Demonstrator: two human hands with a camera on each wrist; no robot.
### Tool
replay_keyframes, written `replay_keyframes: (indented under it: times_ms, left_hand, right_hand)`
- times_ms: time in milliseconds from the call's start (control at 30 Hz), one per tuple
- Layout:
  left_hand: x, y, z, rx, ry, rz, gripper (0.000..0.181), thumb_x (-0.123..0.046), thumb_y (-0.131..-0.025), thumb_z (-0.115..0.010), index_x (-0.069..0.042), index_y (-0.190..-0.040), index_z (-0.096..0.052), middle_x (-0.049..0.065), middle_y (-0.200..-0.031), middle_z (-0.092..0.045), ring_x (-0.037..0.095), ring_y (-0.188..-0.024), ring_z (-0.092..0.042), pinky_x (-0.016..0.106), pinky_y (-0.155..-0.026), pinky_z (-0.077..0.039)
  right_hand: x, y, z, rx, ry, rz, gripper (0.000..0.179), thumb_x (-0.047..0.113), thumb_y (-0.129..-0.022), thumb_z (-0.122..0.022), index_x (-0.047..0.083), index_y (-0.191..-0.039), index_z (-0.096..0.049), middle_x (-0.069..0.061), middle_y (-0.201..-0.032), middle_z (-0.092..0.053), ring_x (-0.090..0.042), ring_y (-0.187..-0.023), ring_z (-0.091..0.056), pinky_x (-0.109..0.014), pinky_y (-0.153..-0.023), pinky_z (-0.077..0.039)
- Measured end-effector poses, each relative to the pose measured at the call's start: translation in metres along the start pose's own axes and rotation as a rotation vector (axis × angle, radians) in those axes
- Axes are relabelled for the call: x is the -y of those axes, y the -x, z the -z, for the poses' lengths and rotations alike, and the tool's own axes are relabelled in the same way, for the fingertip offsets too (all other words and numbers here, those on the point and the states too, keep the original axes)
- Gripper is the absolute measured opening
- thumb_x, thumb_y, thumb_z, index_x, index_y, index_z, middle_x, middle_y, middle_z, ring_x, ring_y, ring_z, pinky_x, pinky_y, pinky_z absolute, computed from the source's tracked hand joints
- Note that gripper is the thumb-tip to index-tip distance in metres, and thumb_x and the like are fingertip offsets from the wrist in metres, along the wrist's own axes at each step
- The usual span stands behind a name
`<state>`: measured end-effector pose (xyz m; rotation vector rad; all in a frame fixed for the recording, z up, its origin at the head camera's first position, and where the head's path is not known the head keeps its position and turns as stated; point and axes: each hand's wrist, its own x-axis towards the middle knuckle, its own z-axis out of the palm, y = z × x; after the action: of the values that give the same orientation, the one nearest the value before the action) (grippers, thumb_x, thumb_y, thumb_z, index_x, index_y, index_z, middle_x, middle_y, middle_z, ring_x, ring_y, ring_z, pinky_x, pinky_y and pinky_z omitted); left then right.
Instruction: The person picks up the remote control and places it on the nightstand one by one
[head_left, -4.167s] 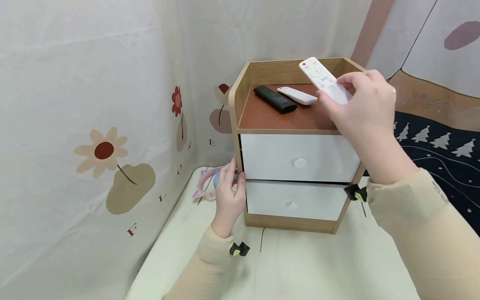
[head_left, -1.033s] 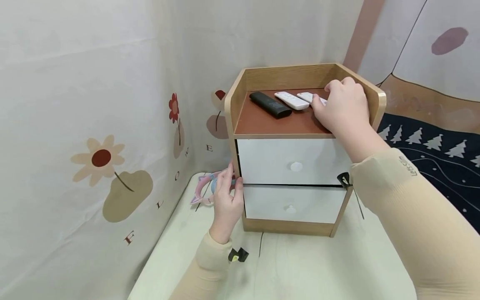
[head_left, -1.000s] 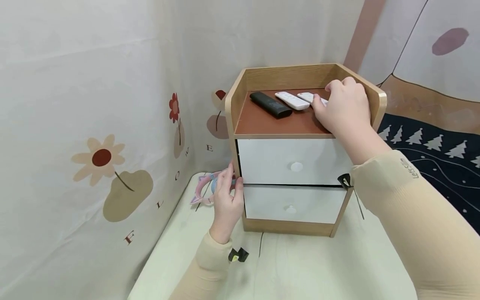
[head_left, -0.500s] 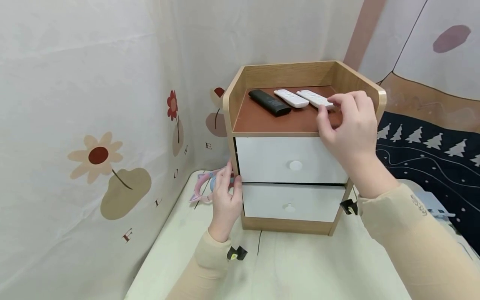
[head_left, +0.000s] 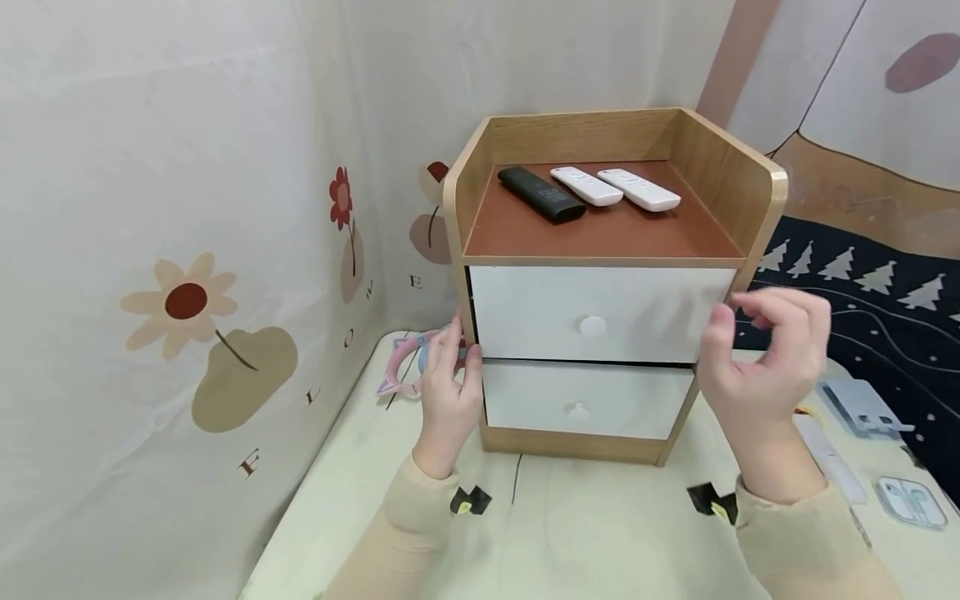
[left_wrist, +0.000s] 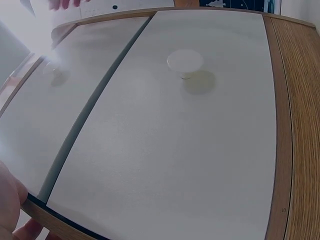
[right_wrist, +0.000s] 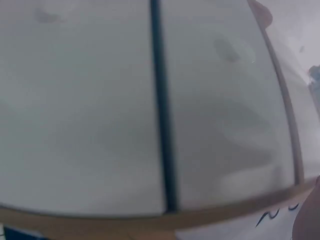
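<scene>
Three remote controls lie side by side on the brown top of a small wooden cabinet: a black remote, a white remote and a second white remote on the right. My left hand rests at the cabinet's left side, fingers straight along the panel and thumb by the front edge. In the left wrist view, its thumb shows at that edge. Off the cabinet's right front corner, my right hand is raised with loosely bent fingers, holding nothing. Both white drawers are closed.
Behind the left hand lies a pink and blue cat-ear headset. To the right are a light blue phone stand or case, a long pale item and a clear case with earphones. Printed fabric walls stand close behind.
My right hand has put the right-hand white remote on the cabinet top, let it go, and moved down and right. The left hand has stayed at the cabinet's side.
</scene>
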<state>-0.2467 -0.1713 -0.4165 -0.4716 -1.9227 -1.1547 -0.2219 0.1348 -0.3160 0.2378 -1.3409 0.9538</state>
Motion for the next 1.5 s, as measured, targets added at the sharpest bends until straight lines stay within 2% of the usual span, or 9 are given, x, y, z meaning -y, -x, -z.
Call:
replay_keyframes:
  times_ms: [233,367,467,600,700,833,1000,1267,1500]
  left_hand:
    - [-0.001,-0.002,-0.002,-0.003,0.011,-0.004,0.058,-0.002,-0.109,-0.061,0.000,-0.165,-0.047,0.024,-0.132,-0.063,0.032,-0.109,-0.067,0.011,-0.094,-0.057]
    - [0.000,-0.001,-0.002,0.005,-0.001,0.012,0.058,-0.003,-0.109,-0.061,0.000,-0.165,-0.046,0.023,-0.133,-0.063,0.031,-0.108,-0.067,0.013,-0.093,-0.057]
    - [0.000,0.000,-0.002,0.005,-0.011,0.020,0.059,-0.003,-0.109,-0.061,-0.001,-0.166,-0.046,0.023,-0.134,-0.063,0.031,-0.109,-0.067,0.015,-0.093,-0.058]
    - [0.001,0.001,-0.002,-0.008,-0.015,0.007,0.057,-0.003,-0.109,-0.061,0.000,-0.165,-0.047,0.023,-0.132,-0.064,0.030,-0.108,-0.067,0.017,-0.090,-0.059]
    - [0.001,0.000,-0.002,-0.012,-0.012,-0.009,0.057,-0.003,-0.109,-0.061,0.001,-0.164,-0.047,0.024,-0.131,-0.064,0.031,-0.106,-0.066,0.014,-0.090,-0.056]
    - [0.000,-0.001,-0.001,-0.007,-0.021,-0.011,0.057,-0.003,-0.109,-0.062,0.002,-0.164,-0.047,0.025,-0.131,-0.063,0.031,-0.105,-0.066,0.012,-0.092,-0.055]
    - [-0.001,-0.001,-0.001,-0.008,-0.030,-0.013,0.057,-0.002,-0.109,-0.061,0.003,-0.164,-0.047,0.023,-0.130,-0.064,0.030,-0.105,-0.066,0.014,-0.090,-0.056]
    - [-0.002,-0.001,-0.001,0.007,-0.026,0.004,0.058,-0.005,-0.110,-0.061,0.000,-0.166,-0.046,0.022,-0.130,-0.064,0.029,-0.105,-0.065,0.016,-0.090,-0.057]
    - [-0.001,0.000,0.000,0.002,-0.019,0.001,0.059,-0.004,-0.110,-0.061,-0.002,-0.167,-0.045,0.021,-0.129,-0.064,0.028,-0.107,-0.064,0.016,-0.089,-0.055]
  right_hand:
    - [-0.044,0.039,0.050,0.074,0.133,-0.064,0.038,0.019,-0.094,-0.066,-0.015,-0.112,-0.065,-0.033,-0.108,-0.064,0.007,-0.107,-0.052,-0.014,-0.094,-0.036]
    - [-0.075,0.060,0.079,0.160,0.239,-0.139,0.042,0.016,-0.095,-0.065,-0.016,-0.123,-0.063,0.002,-0.111,-0.066,0.018,-0.108,-0.047,-0.012,-0.093,-0.031]
    - [-0.097,0.076,0.099,0.224,0.315,-0.216,0.045,0.016,-0.097,-0.066,-0.015,-0.131,-0.060,0.029,-0.116,-0.052,0.022,-0.107,-0.041,-0.012,-0.093,-0.028]
    - [-0.122,0.093,0.122,0.307,0.423,-0.318,0.051,0.019,-0.100,-0.066,-0.009,-0.142,-0.058,0.039,-0.119,-0.037,0.025,-0.105,-0.035,-0.011,-0.093,-0.025]
    - [-0.134,0.099,0.136,0.352,0.512,-0.402,0.054,0.022,-0.101,-0.065,-0.005,-0.147,-0.056,0.019,-0.112,-0.055,0.025,-0.103,-0.031,-0.012,-0.091,-0.024]
    - [-0.142,0.103,0.151,0.406,0.621,-0.520,0.057,0.026,-0.103,-0.062,-0.003,-0.151,-0.053,-0.019,-0.124,-0.059,0.002,-0.101,-0.048,-0.019,-0.087,-0.025]
    - [-0.151,0.109,0.164,0.457,0.712,-0.658,0.060,0.030,-0.105,-0.058,0.000,-0.157,-0.049,-0.024,-0.139,-0.055,-0.035,-0.109,-0.050,-0.028,-0.089,-0.030]
    - [-0.170,0.112,0.189,0.505,0.752,-0.811,0.066,0.034,-0.107,-0.052,-0.001,-0.162,-0.042,-0.030,-0.154,-0.048,-0.049,-0.143,-0.041,-0.062,-0.114,-0.032]
    - [-0.181,0.115,0.204,0.540,0.823,-0.895,0.072,0.037,-0.105,-0.051,-0.004,-0.164,-0.041,-0.037,-0.162,-0.040,-0.056,-0.155,-0.027,-0.065,-0.125,-0.025]
